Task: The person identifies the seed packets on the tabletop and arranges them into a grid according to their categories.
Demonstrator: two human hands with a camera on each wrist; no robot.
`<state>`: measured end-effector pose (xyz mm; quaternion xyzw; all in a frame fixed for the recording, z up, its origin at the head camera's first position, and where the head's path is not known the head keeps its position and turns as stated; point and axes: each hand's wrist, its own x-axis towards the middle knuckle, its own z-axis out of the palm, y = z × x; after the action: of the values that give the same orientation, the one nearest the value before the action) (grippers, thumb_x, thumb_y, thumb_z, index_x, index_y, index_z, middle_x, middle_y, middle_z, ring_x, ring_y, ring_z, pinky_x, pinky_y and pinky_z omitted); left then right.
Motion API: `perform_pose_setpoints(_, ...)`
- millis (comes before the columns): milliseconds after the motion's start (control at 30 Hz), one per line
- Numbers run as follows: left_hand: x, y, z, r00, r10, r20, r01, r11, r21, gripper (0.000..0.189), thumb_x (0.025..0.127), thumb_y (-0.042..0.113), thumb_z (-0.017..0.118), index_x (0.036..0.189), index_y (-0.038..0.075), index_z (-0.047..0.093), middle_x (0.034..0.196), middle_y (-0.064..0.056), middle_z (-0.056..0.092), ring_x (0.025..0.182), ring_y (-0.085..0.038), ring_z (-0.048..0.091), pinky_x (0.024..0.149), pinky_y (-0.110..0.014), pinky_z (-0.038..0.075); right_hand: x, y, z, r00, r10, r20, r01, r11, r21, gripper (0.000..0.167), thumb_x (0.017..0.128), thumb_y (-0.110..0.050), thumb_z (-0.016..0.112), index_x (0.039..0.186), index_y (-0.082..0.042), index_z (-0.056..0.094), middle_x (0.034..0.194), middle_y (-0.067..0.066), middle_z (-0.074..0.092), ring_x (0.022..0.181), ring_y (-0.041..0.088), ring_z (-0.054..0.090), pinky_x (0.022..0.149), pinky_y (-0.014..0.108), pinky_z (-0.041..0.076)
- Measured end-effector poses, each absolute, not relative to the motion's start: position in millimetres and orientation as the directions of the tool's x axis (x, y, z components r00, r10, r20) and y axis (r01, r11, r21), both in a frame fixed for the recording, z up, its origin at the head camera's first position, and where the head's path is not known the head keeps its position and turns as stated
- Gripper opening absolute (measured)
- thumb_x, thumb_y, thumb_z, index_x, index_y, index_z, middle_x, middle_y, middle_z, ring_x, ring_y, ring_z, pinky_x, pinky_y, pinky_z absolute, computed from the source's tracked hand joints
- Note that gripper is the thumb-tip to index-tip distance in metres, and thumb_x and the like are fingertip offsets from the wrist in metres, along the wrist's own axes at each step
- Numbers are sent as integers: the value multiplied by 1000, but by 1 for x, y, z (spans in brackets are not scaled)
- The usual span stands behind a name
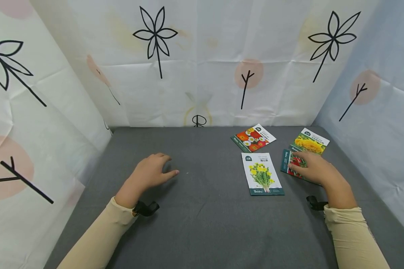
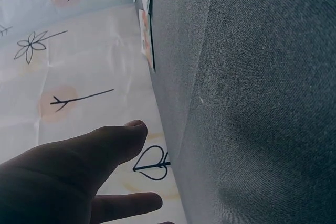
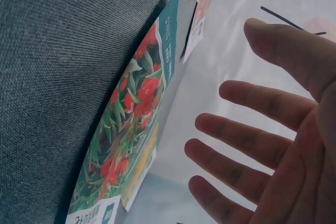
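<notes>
My right hand [image 1: 318, 170] hovers over a seed packet with red flowers [image 3: 131, 108], partly hiding it in the head view. In the right wrist view its fingers [image 3: 244, 132] are spread and extended, apart from the packet. Behind lies a seed packet with yellow blooms [image 1: 309, 142], its near edge covered by the red-flower one. To the left are a white seed packet with a bunch of yellow flowers [image 1: 262, 173] and a seed packet with red, orange and white flowers [image 1: 252, 139]. My left hand [image 1: 149, 172] is held above the left half of the table, holding nothing.
A dark grey cloth covers the table [image 1: 195, 224]. White fabric walls [image 1: 202, 45] with plant drawings stand along its back and both sides. A black strap [image 1: 146, 208] sits at the left wrist and another black strap [image 1: 316, 203] at the right.
</notes>
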<state>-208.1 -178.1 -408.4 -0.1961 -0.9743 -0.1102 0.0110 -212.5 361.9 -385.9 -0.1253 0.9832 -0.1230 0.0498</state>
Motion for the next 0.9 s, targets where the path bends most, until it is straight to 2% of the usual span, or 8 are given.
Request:
perform_pose_setpoints(300, -209, -176, -411, -917, 392, 73, 399, 894, 204, 61, 100, 50, 72, 138, 2, 69, 138, -21, 68, 121, -39, 69, 94, -57, 59, -214, 363, -391, -968, -236, -86, -203, 937, -284, 63, 106, -34, 65, 147, 12, 53, 147, 39, 54, 136, 59, 50, 110, 75, 39)
perform_pose_setpoints(900, -209, -164, -406, -910, 404, 94, 415, 884, 215, 62, 99, 50, 73, 137, 2, 69, 136, -19, 70, 117, -37, 71, 92, -55, 60, -216, 366, -391, -970, -222, -101, -183, 937, -297, 64, 107, -36, 64, 147, 13, 52, 147, 40, 52, 135, 60, 49, 109, 75, 40)
